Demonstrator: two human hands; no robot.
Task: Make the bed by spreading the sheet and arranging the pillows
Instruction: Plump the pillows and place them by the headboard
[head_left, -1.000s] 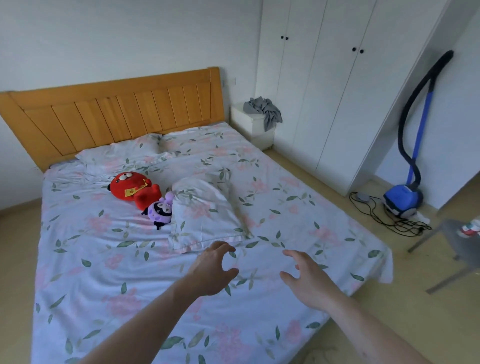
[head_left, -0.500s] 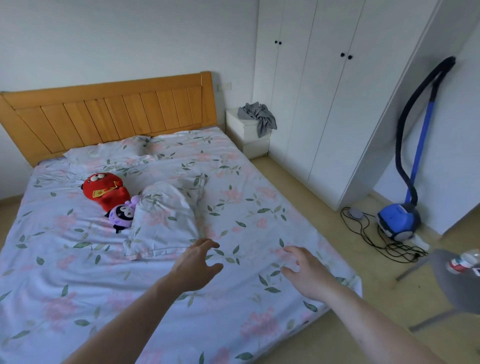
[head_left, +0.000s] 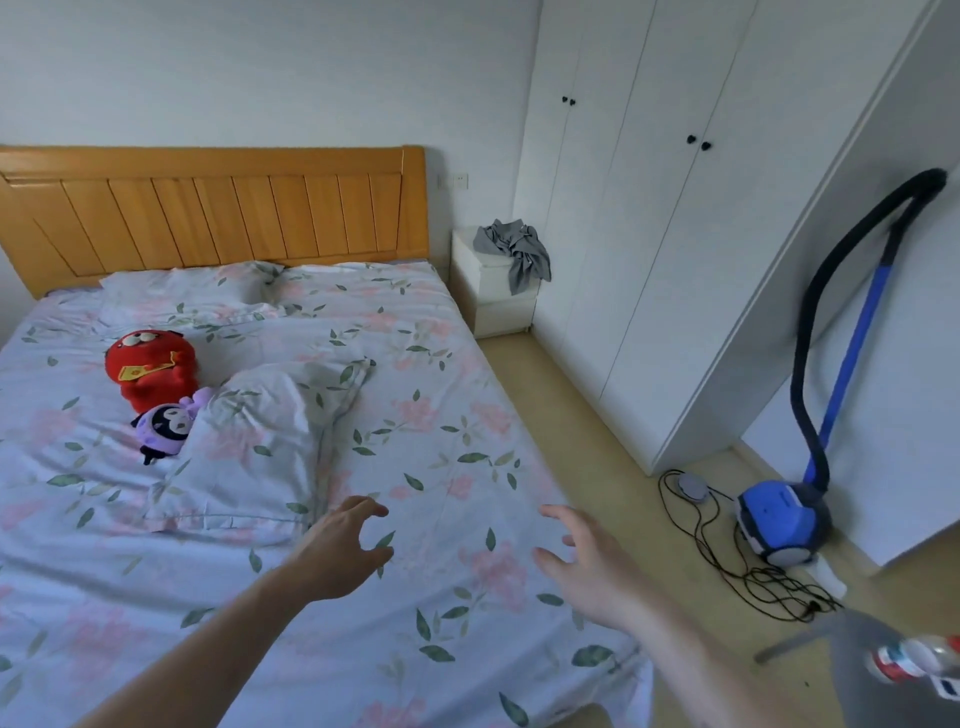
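Observation:
A floral sheet (head_left: 447, 441) covers the bed. One floral pillow (head_left: 254, 447) lies askew in the middle of the mattress. A second pillow (head_left: 192, 291) lies flat by the wooden headboard (head_left: 218, 208). My left hand (head_left: 337, 551) hovers just off the middle pillow's near corner, fingers loosely curled, holding nothing. My right hand (head_left: 587, 566) reaches over the sheet near the bed's right edge, fingers spread and empty.
A red plush toy (head_left: 150, 369) and a purple plush toy (head_left: 166, 428) lie left of the middle pillow. A white nightstand (head_left: 493, 301) carries grey cloth. A blue vacuum cleaner (head_left: 779, 519) and its cord lie by the wardrobe (head_left: 675, 234). A grey chair (head_left: 862, 644) stands at lower right.
The view has shifted right along the bed. Both hands stay held out over the sheet, and the right hand has lifted and opened wider.

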